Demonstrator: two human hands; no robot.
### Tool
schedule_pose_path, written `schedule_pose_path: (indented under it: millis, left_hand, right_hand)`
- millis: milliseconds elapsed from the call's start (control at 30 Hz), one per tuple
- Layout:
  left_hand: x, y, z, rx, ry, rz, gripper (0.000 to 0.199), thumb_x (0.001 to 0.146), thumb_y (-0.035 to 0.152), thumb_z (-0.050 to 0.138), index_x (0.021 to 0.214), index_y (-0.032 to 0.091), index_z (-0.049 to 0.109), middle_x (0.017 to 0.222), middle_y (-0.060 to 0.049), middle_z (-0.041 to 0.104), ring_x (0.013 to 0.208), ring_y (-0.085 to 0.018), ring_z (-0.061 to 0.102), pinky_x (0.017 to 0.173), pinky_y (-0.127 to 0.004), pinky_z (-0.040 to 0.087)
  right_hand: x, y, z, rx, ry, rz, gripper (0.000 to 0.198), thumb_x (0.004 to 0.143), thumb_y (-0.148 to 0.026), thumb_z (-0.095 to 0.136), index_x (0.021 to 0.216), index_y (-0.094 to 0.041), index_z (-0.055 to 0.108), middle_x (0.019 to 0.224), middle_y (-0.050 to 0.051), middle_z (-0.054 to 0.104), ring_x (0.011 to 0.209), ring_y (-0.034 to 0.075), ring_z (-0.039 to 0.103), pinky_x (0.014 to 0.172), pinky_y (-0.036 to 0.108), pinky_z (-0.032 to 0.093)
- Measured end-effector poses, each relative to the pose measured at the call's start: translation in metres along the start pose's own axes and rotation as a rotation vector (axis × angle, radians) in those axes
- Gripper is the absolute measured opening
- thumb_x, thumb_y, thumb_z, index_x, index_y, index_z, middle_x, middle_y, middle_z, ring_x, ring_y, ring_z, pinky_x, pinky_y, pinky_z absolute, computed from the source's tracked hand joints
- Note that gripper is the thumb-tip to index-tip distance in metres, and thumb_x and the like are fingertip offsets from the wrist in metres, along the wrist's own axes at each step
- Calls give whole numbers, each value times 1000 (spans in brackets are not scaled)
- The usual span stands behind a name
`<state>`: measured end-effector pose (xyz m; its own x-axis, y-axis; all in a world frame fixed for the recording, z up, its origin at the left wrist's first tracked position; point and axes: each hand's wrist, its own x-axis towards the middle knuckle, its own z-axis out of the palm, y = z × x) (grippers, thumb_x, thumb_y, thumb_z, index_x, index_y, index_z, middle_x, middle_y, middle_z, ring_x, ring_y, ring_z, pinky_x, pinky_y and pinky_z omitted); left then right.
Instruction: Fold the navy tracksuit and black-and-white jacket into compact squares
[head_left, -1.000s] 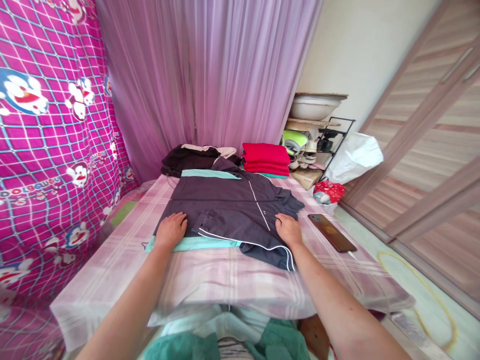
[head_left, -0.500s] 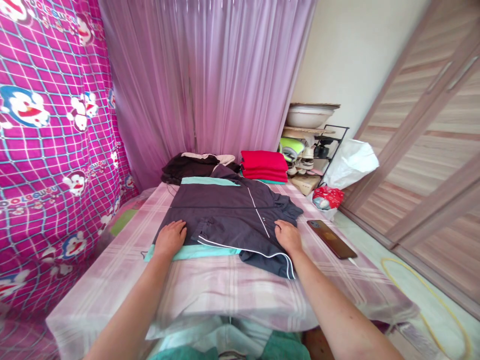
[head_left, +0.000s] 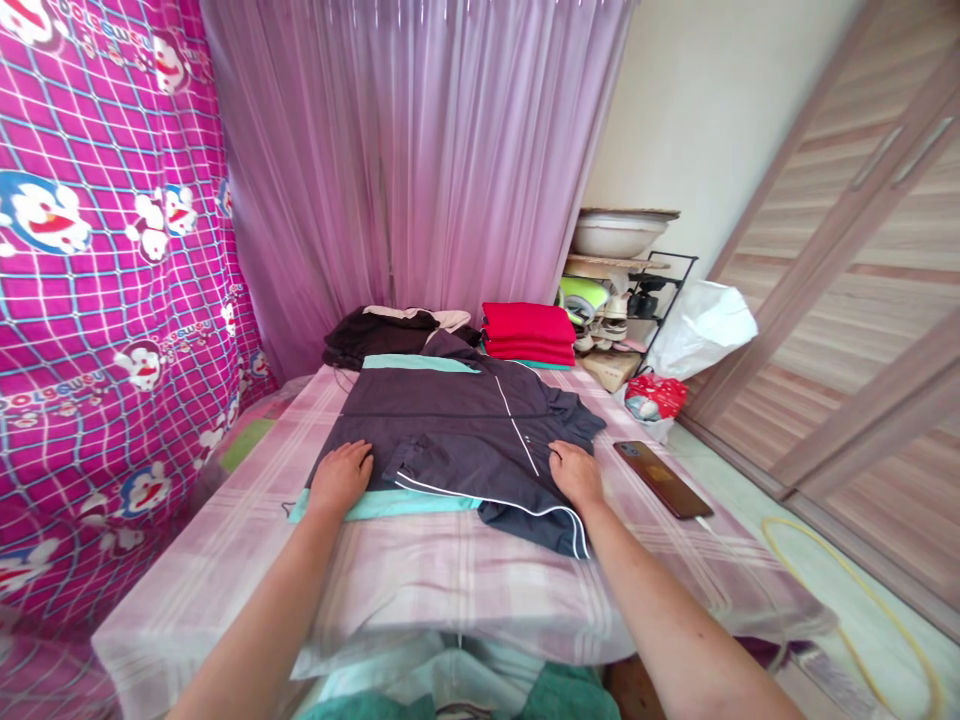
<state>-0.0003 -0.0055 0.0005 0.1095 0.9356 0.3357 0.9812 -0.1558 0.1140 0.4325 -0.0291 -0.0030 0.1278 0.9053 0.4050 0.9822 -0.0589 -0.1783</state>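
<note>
A dark zip jacket (head_left: 450, 395) with mint-green trim and white piping lies flat on the checked tablecloth (head_left: 420, 570). Its near sleeve is folded across the front, and the collar end points right. My left hand (head_left: 343, 478) rests palm down at the jacket's hem end, fingers lying flat on the cloth. On the collar side, my right hand (head_left: 576, 472) presses down on the fabric beside the sleeve's shoulder, with its fingers stretched out and slightly bent. Neither hand appears to grip the jacket.
Folded red clothes (head_left: 529, 333) are stacked at the table's far edge, beside a pile of dark clothes (head_left: 375, 335). A phone (head_left: 664, 480) with a white cable lies right of my right hand. A shoe rack (head_left: 660, 300) and wooden wardrobe (head_left: 847, 300) stand beyond the table.
</note>
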Motion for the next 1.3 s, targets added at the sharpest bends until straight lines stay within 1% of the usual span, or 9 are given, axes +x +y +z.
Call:
schedule_pose_path:
  millis: [300, 400, 533, 600, 700, 767, 833, 1067, 1300]
  left_hand:
    - [-1, 3, -7, 44, -80, 10, 46, 94, 31, 37, 128, 16, 65, 137, -10, 61, 129, -29, 55, 110, -42, 41]
    - [0, 3, -7, 52, -83, 10, 46, 94, 31, 37, 128, 15, 65, 138, -10, 61, 129, -29, 55, 109, -43, 42]
    - [1, 2, -4, 52, -33, 27, 44, 93, 30, 40, 124, 16, 67, 133, -10, 64, 124, -28, 59, 107, -43, 44]
    - [1, 1, -4, 52, -23, 40, 44, 93, 30, 40, 123, 16, 68, 132, -11, 65, 123, -28, 60, 107, -42, 44]
    - [1, -1, -4, 59, -40, 47, 45, 93, 31, 39, 125, 14, 67, 133, -11, 65, 124, -29, 59, 108, -42, 44]
    - [2, -2, -4, 64, -60, 46, 47, 94, 32, 38, 128, 14, 65, 136, -12, 62, 126, -29, 57, 109, -43, 42]
    - [3, -1, -4, 72, -85, 26, 48, 95, 34, 37, 133, 16, 61, 141, -12, 58, 131, -30, 53, 111, -46, 41]
    - [7, 5, -6, 111, -209, -50, 55, 96, 41, 39, 147, 21, 45, 155, -10, 41, 144, -31, 36, 115, -52, 32]
    - [7, 8, -8, 123, -233, -28, 56, 97, 43, 36, 148, 21, 43, 156, -11, 40, 144, -30, 34, 115, -53, 32]
  right_hand:
    - [-1, -5, -7, -78, -56, -17, 36, 89, -15, 46, 112, -15, 74, 121, 11, 71, 111, 21, 65, 100, 30, 46]
    - [7, -15, -18, -175, -150, -1, 35, 90, -17, 46, 111, -16, 74, 118, 13, 71, 107, 24, 66, 94, 34, 48]
    - [28, -41, -33, -243, -327, 63, 38, 95, -32, 42, 114, -17, 72, 114, 17, 71, 108, 28, 65, 93, 40, 46]
    - [38, -54, -32, -200, -321, 16, 44, 98, -38, 39, 129, -19, 63, 132, 16, 63, 123, 28, 57, 102, 41, 40]
    - [44, -62, -20, -124, -384, -66, 55, 100, -46, 30, 149, -24, 42, 159, 10, 34, 145, 26, 29, 116, 47, 22]
    - [44, -59, -11, -82, -502, -32, 60, 101, -51, 23, 154, -26, 31, 164, 7, 22, 150, 25, 17, 118, 53, 14]
    - [43, -52, -6, -46, -568, 12, 61, 101, -52, 17, 156, -27, 25, 165, 5, 18, 151, 24, 14, 118, 54, 13]
    - [43, -32, -4, -86, -527, 153, 68, 99, -55, 13, 157, -20, 25, 165, 10, 18, 150, 25, 15, 120, 46, 13]
    - [42, -28, -3, -134, -504, 185, 71, 99, -57, 13, 156, -18, 27, 163, 14, 23, 150, 27, 18, 119, 44, 15]
